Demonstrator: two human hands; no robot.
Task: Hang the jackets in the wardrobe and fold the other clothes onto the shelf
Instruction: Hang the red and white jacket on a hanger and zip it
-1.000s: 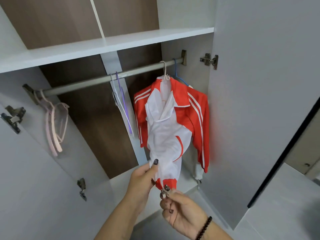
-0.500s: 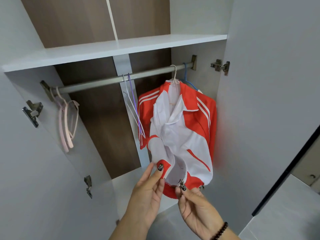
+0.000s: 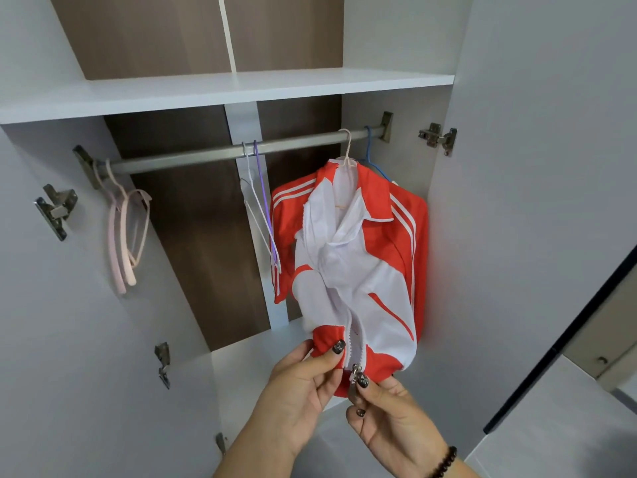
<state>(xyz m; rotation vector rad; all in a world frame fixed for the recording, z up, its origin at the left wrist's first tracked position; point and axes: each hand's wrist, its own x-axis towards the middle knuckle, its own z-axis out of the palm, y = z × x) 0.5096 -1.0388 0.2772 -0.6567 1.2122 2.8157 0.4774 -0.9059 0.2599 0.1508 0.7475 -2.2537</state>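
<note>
A red-and-white jacket (image 3: 358,257) hangs on a pale hanger (image 3: 347,150) from the metal rail (image 3: 213,154) of the open wardrobe (image 3: 389,46), towards the rail's right end, just under the white shelf (image 3: 220,89). Its front is partly open, the white lining showing at the collar, and its lower hem is drawn forward, out from the wardrobe.

The left hand (image 3: 303,384) pinches the red hem at the left side of the zip, thumb on top of the cloth, fingers curled beneath. The right hand (image 3: 393,419) pinches the metal zip pull (image 3: 355,376) at the very bottom of the zip (image 3: 351,336), thumb and forefinger closed on it; a dark bead bracelet (image 3: 444,460) sits on that wrist. The two grips are just beside each other at the hem.

A blue hanger (image 3: 370,151) hangs behind the jacket near the rail's right bracket. White and purple hangers (image 3: 258,208) hang bare at the middle of the rail, in front of the white upright strip on the brown back panel. A bunch of pink hangers (image 3: 124,232) hangs at the rail's left end. Both wardrobe doors (image 3: 537,167) stand open, hinges showing on either side.
</note>
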